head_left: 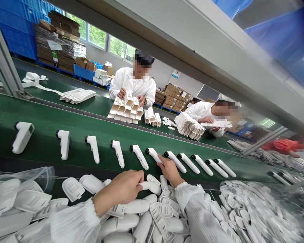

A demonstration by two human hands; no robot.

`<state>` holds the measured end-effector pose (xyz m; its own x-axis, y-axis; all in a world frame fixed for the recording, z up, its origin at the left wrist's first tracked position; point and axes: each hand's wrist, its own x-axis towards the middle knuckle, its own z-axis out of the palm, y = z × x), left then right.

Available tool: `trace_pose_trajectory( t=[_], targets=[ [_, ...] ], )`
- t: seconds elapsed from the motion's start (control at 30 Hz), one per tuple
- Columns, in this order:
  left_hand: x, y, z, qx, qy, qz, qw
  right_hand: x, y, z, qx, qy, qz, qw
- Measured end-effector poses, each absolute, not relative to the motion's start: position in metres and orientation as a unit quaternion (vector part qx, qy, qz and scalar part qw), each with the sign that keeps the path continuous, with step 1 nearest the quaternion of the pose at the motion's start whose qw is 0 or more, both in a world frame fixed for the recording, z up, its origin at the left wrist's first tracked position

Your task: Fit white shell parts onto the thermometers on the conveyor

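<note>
My left hand (pixel 123 185) is closed, its fingertips at a white plastic cover (pixel 150 186) over a heap of similar loose covers (pixel 142 224). Ahead of it, my right hand (pixel 169 170) has thumb and index finger closed around the lower end of a white infrared thermometer (pixel 152 154) with a black tip. That thermometer lies in a row of several others on the green conveyor belt (pixel 78 121). Just right of my fingers lies another thermometer (pixel 176 162); to the left is one more (pixel 139 157). My right palm is hidden.
Clear plastic bags of white parts (pixel 263 209) flank the heap on the right and left. Across the belt, a person in white (pixel 124 81) handles small white boxes (pixel 128 108). Another person (pixel 202 113) holds a flat carton. A metal beam (pixel 192 44) crosses overhead.
</note>
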<state>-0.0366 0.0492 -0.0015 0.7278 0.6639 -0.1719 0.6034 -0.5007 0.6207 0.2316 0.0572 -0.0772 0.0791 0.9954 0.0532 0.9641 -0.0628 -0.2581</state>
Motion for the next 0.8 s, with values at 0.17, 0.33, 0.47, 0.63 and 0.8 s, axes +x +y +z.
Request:
trace_pose_trajectory(
  t=[0.17, 0.33, 0.47, 0.63, 0.8],
  targets=[
    [-0.04, 0.065, 0.0, 0.723, 0.361, 0.164, 0.566, 0.237, 0.053, -0.059, -0.728, -0.657, 0.072, 0.183],
    [-0.027, 0.065, -0.005, 0.54, 0.341, 0.281, 0.717, 0.192, 0.03, -0.024, -0.61, -0.593, 0.337, 0.402],
    [-0.02, 0.063, -0.011, 0.581, 0.359, 0.299, 0.667, 0.159, 0.024, -0.018, -0.497, -0.55, 0.483, 0.466],
    [-0.025, 0.051, -0.019, 0.845, 0.403, 0.149, 0.319, 0.188, 0.041, -0.029, -0.579, -0.599, 0.381, 0.401],
    [-0.023, 0.034, -0.032, 0.927, 0.337, 0.047, 0.161, 0.221, 0.055, -0.054, -0.667, -0.703, 0.163, 0.186]
  ],
)
